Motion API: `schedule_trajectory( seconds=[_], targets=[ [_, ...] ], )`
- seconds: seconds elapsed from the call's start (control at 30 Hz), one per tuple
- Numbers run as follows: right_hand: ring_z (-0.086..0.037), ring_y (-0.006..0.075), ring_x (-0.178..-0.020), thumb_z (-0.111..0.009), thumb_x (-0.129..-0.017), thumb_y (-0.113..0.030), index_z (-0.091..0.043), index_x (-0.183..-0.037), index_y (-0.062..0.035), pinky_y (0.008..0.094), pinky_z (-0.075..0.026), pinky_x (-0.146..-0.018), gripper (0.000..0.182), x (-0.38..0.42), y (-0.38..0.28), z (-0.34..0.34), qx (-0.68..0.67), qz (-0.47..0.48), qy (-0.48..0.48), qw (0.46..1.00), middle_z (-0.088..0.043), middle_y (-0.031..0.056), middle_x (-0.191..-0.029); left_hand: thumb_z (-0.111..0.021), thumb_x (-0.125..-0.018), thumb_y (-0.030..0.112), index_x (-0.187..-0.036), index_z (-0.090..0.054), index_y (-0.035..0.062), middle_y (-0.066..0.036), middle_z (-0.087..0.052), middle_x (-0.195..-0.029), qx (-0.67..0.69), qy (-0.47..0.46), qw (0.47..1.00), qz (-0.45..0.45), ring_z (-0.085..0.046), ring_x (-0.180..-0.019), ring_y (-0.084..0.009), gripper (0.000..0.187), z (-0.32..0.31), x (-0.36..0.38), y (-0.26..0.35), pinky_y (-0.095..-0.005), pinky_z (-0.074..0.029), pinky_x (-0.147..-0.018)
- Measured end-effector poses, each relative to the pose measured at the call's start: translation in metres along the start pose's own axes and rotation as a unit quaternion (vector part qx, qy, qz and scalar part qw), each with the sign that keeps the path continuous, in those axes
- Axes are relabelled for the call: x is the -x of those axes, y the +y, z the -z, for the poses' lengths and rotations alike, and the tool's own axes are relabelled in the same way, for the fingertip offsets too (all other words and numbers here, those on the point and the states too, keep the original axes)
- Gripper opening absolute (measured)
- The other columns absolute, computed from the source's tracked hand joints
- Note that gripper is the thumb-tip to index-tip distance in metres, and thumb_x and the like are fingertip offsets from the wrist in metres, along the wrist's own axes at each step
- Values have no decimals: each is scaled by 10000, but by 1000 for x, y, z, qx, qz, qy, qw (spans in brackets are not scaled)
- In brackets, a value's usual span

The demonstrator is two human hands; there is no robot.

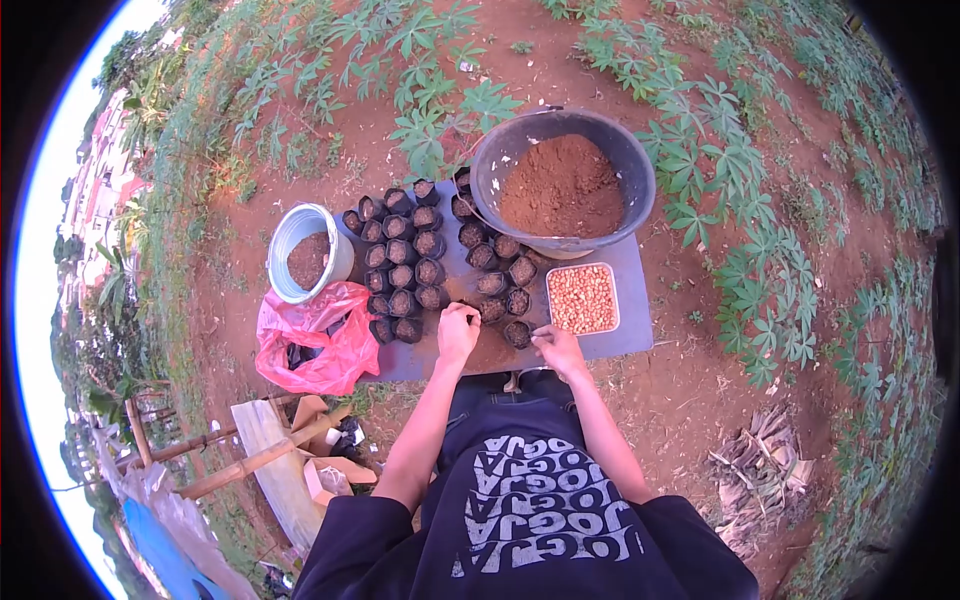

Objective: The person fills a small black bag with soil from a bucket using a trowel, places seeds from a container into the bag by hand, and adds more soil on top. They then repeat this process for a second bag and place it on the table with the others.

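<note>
My left hand (pixel 458 332) is over the near part of the table with its fingers curled together, just left of the right-hand group of soil-filled black plant bags (pixel 491 309). Whatever it may hold is too small to tell. My right hand (pixel 560 350) has its fingertips pinched beside the nearest plant bag (pixel 518 333); what is between them is hidden. Close beyond that hand stands a square clear tub of orange-tan seeds (pixel 583 298). Several more filled plant bags (pixel 401 275) stand in rows on the left.
A large dark basin (pixel 641 205) of reddish soil stands at the table's far right. At the left are a pale bucket (pixel 341 255) with soil and a pink plastic bag (pixel 300 350). The grey table (pixel 632 285) stands on bare earth among leafy plants (pixel 765 290).
</note>
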State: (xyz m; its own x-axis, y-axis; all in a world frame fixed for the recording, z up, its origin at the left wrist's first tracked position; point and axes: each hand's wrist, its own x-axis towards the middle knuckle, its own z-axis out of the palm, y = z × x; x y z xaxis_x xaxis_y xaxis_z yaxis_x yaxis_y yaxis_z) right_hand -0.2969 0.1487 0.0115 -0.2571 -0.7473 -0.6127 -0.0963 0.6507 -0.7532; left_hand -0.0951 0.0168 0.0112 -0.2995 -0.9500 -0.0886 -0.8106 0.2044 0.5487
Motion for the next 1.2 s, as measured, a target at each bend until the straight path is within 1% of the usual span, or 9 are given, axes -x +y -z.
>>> schedule_trajectory(
  seconds=[0.1,0.2,0.3,0.4,0.67,0.8,1.03,1.13,1.2],
  targets=[
    [-694,157,-793,-646,-929,-194,-650,-1163,-26,305,-542,-595,288,2,-3,4,-16,0,-3,1000,-717,106,-961,-734,-789,177,-878,-746,133,-53,-631,-1001,-71,52,996,21,-590,-1007,-275,100,24,2,10,-417,-459,-883],
    [-690,160,-805,-634,-935,-190,-649,-1161,-30,304,-539,-594,278,0,2,8,-24,-6,0,1000,-708,93,-978,-747,-799,196,-940,-738,94,-109,-650,-1028,-59,112,991,43,-611,-994,-322,174,34,-17,-22,-442,-506,-874],
    [-683,158,-803,-625,-938,-194,-650,-1165,-47,300,-535,-595,271,-2,3,12,-47,-17,-11,999,-701,85,-990,-768,-800,220,-970,-741,68,-147,-667,-1028,-51,10,995,89,-637,-985,-346,229,47,-38,-33,-437,-535,-865],
    [-680,151,-784,-633,-930,-190,-662,-1154,-48,293,-527,-591,267,-2,0,14,-46,-26,-3,999,-707,87,-962,-785,-795,234,-990,-746,64,-162,-678,-1033,-107,-32,992,59,-655,-982,-346,261,45,-47,-38,-429,-546,-857],
    [-683,139,-755,-655,-903,-178,-688,-1111,-37,293,-526,-577,254,5,1,10,-109,-48,87,989,-713,71,-873,-750,-829,241,-939,-768,90,-182,-715,-892,3,-60,997,52,-693,-856,-354,187,29,-62,-26,-428,-556,-791],
    [-697,158,-822,-623,-934,-194,-659,-1163,-74,272,-525,-583,261,10,-10,-4,-81,-77,67,991,-706,76,-1007,-740,-822,209,-916,-762,80,-166,-709,-903,11,-54,998,-16,-683,-866,-359,161,17,-66,-17,-442,-550,-801],
    [-703,166,-814,-630,-931,-184,-657,-1159,-54,280,-528,-579,264,13,-26,-40,-80,-79,90,990,-711,88,-1004,-712,-811,142,-911,-757,81,-91,-674,-985,83,-89,978,-171,-617,-974,-294,126,28,-69,-29,-404,-528,-851],
    [-703,166,-792,-638,-924,-168,-665,-1143,-44,288,-532,-572,253,14,-34,-52,-77,-79,109,988,-714,96,-995,-702,-818,153,-941,-749,91,-78,-642,-1012,73,-4,979,-189,-596,-976,-280,145,58,-74,-38,-396,-509,-858],
    [-703,166,-779,-642,-921,-159,-672,-1131,-41,293,-534,-569,243,16,-37,-61,-74,-73,129,986,-715,99,-989,-698,-826,162,-1042,-714,84,-83,-621,-1047,43,55,988,-140,-583,-997,-278,231,70,-82,-52,-395,-493,-883]
  ],
)
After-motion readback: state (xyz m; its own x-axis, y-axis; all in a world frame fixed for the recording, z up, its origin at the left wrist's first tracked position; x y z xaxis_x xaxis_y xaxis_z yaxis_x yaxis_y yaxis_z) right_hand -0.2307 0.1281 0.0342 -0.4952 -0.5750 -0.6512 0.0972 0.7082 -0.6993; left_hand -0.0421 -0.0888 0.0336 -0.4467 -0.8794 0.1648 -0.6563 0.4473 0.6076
